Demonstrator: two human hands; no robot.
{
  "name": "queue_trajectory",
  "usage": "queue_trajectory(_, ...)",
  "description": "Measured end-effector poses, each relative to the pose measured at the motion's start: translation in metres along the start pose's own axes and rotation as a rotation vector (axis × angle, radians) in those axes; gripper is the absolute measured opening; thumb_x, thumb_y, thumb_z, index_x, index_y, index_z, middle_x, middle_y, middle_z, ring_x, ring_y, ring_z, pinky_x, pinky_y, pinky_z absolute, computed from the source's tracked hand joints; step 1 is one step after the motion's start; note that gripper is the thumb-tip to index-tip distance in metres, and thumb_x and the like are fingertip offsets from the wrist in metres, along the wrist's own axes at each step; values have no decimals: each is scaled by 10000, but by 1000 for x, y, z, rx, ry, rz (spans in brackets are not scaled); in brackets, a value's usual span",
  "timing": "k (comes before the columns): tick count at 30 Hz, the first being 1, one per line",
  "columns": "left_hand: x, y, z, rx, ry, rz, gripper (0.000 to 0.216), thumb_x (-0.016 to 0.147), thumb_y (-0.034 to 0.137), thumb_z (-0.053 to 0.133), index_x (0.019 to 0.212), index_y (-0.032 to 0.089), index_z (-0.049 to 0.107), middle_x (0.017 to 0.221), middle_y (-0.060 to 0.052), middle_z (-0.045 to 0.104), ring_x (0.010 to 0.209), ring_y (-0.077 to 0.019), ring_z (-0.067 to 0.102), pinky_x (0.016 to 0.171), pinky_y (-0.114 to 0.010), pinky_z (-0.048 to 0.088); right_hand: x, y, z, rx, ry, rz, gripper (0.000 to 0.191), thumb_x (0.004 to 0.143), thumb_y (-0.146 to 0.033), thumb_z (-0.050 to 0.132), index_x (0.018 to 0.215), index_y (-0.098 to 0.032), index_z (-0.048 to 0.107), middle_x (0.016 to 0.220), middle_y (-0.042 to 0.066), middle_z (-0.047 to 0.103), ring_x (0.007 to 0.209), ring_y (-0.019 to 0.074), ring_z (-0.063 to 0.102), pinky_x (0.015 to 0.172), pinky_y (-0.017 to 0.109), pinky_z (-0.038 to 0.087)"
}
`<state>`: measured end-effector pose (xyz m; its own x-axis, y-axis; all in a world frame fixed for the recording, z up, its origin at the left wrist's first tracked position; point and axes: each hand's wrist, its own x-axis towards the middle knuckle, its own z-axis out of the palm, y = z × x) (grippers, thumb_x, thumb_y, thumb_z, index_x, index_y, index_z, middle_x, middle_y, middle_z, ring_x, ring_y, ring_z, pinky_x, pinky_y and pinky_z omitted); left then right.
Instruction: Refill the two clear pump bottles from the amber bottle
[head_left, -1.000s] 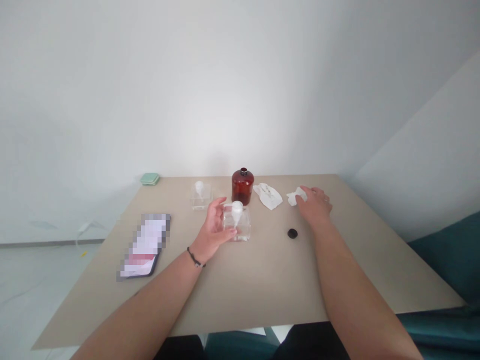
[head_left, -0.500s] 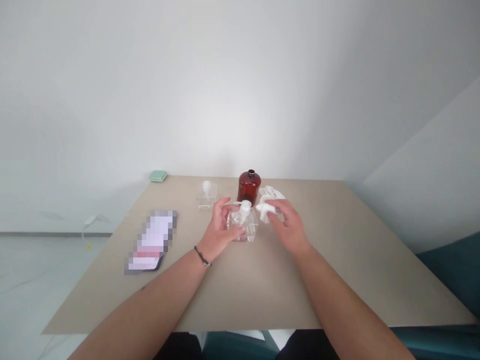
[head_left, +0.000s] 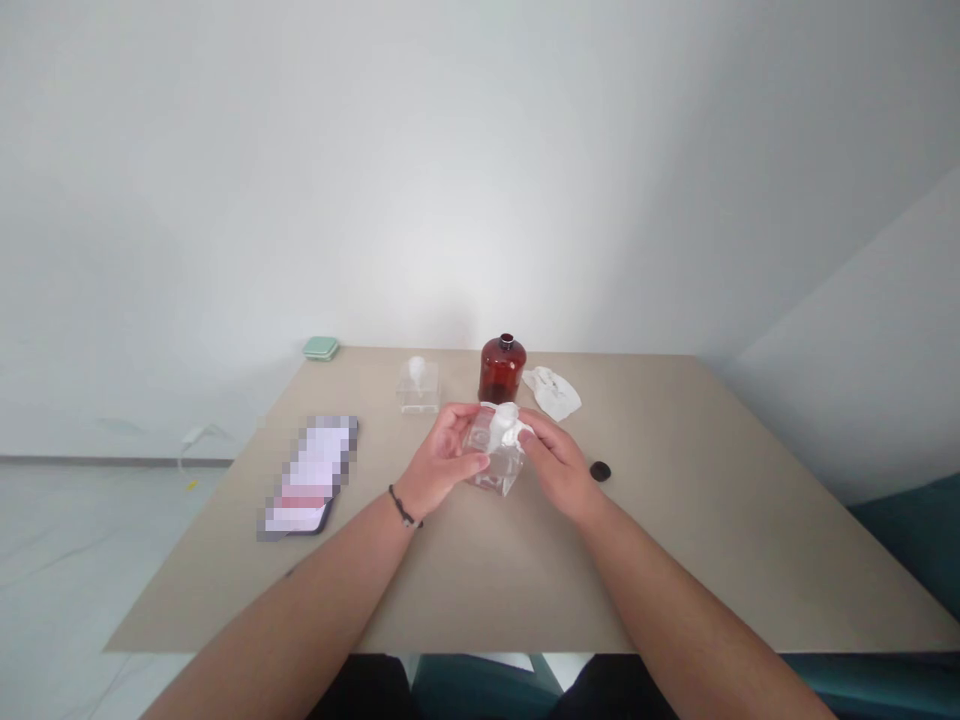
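A clear square pump bottle (head_left: 501,473) with a white pump top (head_left: 506,413) is tilted between my hands over the table. My left hand (head_left: 448,452) is closed around its left side, thumb along the front. With my right hand (head_left: 556,455) I pinch a crumpled white tissue (head_left: 507,432) and press it against the bottle near the pump. The fingers partly cover both tissue and bottle. Just behind them stands a brown-red bottle (head_left: 501,368) with an open neck and no cap on it.
On the table (head_left: 720,520) behind my left hand is a second clear pump bottle (head_left: 418,394). A spread tissue (head_left: 553,392) lies beside the brown-red bottle, and a black cap (head_left: 600,471) lies right of my right hand. A phone (head_left: 311,475) and a green case (head_left: 321,348) are at the left.
My right hand has moved left, bringing the tissue from beside the clear bottle onto it near the pump. The bottle is now tilted more. The black cap has come into view.
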<state>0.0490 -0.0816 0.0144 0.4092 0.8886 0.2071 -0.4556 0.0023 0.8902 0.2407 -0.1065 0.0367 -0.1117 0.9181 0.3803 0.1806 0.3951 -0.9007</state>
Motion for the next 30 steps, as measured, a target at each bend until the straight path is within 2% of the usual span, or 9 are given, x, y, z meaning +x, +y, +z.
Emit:
queue_trajectory(4,-1,4,0,-73,-21,-84,607,730,375,866,1279,244,645,1239,-79,653,944,-207,655,679,-273,551,0,4,0,195,28,152,426,863,-615,674,1093,-272,781,1148,47,772,1088,298,681,1019,473,478)
queue_trajectory(8,-1,6,2,-169,-34,-150,597,755,436,845,1284,227,666,1227,-92,686,899,-206,677,691,-287,550,-1,7,3,351,72,263,448,802,-625,733,1115,-309,786,1200,34,770,1129,312,680,1044,488,461)
queue_trajectory(13,-4,0,14,-250,37,-144,386,808,467,806,1053,202,667,981,-31,702,809,-153,658,722,-275,531,1,-3,10,464,127,335,361,791,-540,764,1067,-308,792,1256,27,752,1222,304,644,1079,457,442)
queue_trajectory(16,-6,-4,17,-210,-14,-148,561,722,588,837,1061,191,631,985,-36,674,823,-167,650,721,-295,534,1,-5,12,494,182,390,346,759,-521,780,1014,-287,794,1136,31,784,1126,302,679,1024,451,469)
queue_trajectory(18,-7,-6,14,-144,-64,-151,731,585,539,938,1139,213,589,1025,-33,662,832,-176,648,704,-294,526,1,-5,13,502,203,408,335,751,-500,783,1000,-276,792,1116,31,784,1096,294,682,999,438,474)
queue_trajectory(20,-8,-6,11,-64,-75,-138,763,551,419,980,1153,239,547,1017,-9,645,798,-151,629,676,-266,499,2,-6,15,524,209,425,321,748,-463,788,1003,-268,790,1123,31,779,1073,278,681,973,411,478)
queue_trajectory(22,-8,-5,10,-18,-71,-102,691,608,366,957,1131,249,519,1004,7,628,779,-128,607,676,-249,482,3,-10,17,563,199,448,308,743,-433,789,995,-256,792,1098,30,780,1028,258,683,927,379,486)
queue_trajectory(27,-7,-4,16,-44,-116,4,676,621,407,936,1122,254,509,1116,-18,619,874,-153,631,751,-275,520,6,-18,25,706,182,555,277,737,-412,758,930,-217,792,950,27,778,903,225,675,820,331,495)
queue_trajectory(30,-5,-6,17,-61,-81,54,721,580,503,936,1128,265,533,1216,-43,610,927,-189,653,767,-310,547,6,-16,30,833,150,619,310,745,-446,749,939,-207,784,900,25,772,871,217,674,822,327,499)
